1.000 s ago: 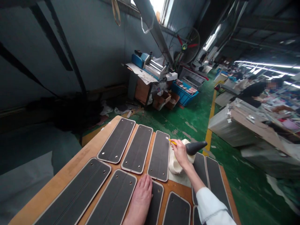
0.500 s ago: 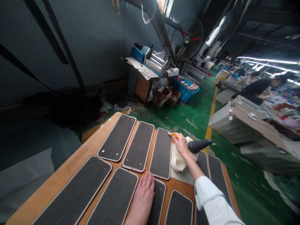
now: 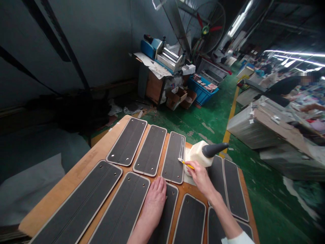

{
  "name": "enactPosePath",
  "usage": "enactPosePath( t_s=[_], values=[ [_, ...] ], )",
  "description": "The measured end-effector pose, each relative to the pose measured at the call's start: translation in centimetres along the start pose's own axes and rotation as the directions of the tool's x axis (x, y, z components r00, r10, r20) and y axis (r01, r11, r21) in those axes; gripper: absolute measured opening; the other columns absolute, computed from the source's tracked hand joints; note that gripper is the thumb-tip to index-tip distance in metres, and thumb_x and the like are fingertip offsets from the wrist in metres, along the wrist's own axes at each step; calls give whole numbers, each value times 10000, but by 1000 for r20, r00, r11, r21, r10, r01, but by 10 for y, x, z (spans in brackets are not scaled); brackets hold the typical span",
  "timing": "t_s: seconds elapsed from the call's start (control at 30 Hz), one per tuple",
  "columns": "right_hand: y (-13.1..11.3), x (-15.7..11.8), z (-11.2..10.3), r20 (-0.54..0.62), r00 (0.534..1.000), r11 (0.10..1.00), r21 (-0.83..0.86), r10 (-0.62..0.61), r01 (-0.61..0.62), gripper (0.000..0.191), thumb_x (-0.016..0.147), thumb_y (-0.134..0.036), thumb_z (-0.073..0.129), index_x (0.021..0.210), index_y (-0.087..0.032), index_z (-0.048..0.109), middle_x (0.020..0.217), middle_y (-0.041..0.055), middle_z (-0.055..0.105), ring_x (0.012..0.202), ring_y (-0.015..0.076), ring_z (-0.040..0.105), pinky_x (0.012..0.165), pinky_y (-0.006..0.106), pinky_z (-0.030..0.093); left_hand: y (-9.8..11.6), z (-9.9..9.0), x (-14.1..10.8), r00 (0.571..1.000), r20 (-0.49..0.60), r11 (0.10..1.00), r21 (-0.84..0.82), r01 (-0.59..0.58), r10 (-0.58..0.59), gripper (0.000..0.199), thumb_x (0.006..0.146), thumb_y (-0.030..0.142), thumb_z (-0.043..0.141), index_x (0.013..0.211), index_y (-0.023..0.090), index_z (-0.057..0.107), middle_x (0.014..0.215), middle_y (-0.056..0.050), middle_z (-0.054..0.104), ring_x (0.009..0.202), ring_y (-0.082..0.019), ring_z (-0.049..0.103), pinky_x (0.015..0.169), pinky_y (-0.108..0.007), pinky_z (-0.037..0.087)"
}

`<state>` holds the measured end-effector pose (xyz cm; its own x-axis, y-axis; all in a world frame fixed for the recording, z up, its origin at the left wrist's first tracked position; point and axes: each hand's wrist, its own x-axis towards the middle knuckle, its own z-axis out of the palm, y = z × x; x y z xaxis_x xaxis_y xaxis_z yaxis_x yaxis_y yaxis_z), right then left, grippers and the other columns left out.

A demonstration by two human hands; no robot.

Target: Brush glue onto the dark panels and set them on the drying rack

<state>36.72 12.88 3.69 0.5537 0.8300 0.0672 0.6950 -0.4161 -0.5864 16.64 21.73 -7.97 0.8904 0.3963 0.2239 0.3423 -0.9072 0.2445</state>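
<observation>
Clock positions are read about the streaked panel (image 3: 169, 159), 12 at its far end. From where I stand, the panel lies flat on the board (image 3: 111, 137) with other panels around it.

The right hand (image 3: 201, 179) pinches the yellow brush (image 3: 188, 165); its pale tip rests on the panel, toward 3 o'clock of the middle. A white streak (image 3: 182, 145) runs from the tip toward 1 o'clock. The left hand (image 3: 156, 193) lies flat at 7 o'clock, fingers extended, grasping nothing visible; whether its fingertips bear on the panel I cannot tell.

Cautions, by my judgement:

1. Edge overrun. The streak runs close to the pale border — a small outward slip of the brush could smear it.
2. Fouled stud. A metal stud (image 3: 178, 176) sits at 5 o'clock, so a careless stroke toward that corner could coat it.
3. Bottle contact. The bottle (image 3: 199, 154) is at 3 o'clock, just beside the right hand; a backward swing of the wrist could knock it.
4. Panel shift. If the left hand gives no pressure, brush drag could slide the panel.
5. Smudging. If the streak is wet, a trailing finger could mark it.
</observation>
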Motion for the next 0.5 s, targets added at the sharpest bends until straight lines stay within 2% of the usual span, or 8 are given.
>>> enactPosePath(
  t_s=[0.2, 0.3, 0.4, 0.5],
  values=[
    [-26, -58, 0, 109, 993, 997, 52, 50, -56, 237, 956, -258, 421, 1119, -258, 593, 1048, 63, 594, 995, 212, 601, 870, 353, 494, 2, -10, 1, 999, 35, 1000, 6, -4, 3, 506, 834, 248, 592, 1310, 95, 514, 1388, -152, 524, 1309, -287, 453, 1069, -424, 416],
    [-30, -69, -4, 146, 986, 990, 107, 75, -91, 233, 961, -297, 426, 1112, -262, 601, 1043, 56, 595, 992, 204, 606, 852, 329, 517, 2, -12, 2, 999, 47, 1000, 12, -6, 6, 509, 837, 261, 597, 1308, 85, 517, 1392, -160, 517, 1308, -296, 453, 1066, -425, 421],
    [-23, -48, -8, 91, 993, 983, 163, 72, -86, 239, 959, -332, 438, 1117, -261, 603, 1061, 55, 598, 970, 201, 618, 836, 327, 540, 2, -11, 2, 999, 50, 1000, 0, -2, 2, 516, 832, 268, 608, 1307, 88, 520, 1384, -157, 526, 1301, -292, 462, 1056, -425, 433],
    [-9, 1, -7, -38, 999, 985, 168, 33, -26, 241, 953, -328, 445, 1097, -237, 616, 1064, 69, 597, 908, 203, 636, 794, 340, 559, 1, -9, 1, 1000, 31, 1000, -7, 5, -5, 524, 824, 263, 617, 1309, 91, 520, 1383, -151, 530, 1299, -287, 466, 1051, -426, 440]
  ],
)
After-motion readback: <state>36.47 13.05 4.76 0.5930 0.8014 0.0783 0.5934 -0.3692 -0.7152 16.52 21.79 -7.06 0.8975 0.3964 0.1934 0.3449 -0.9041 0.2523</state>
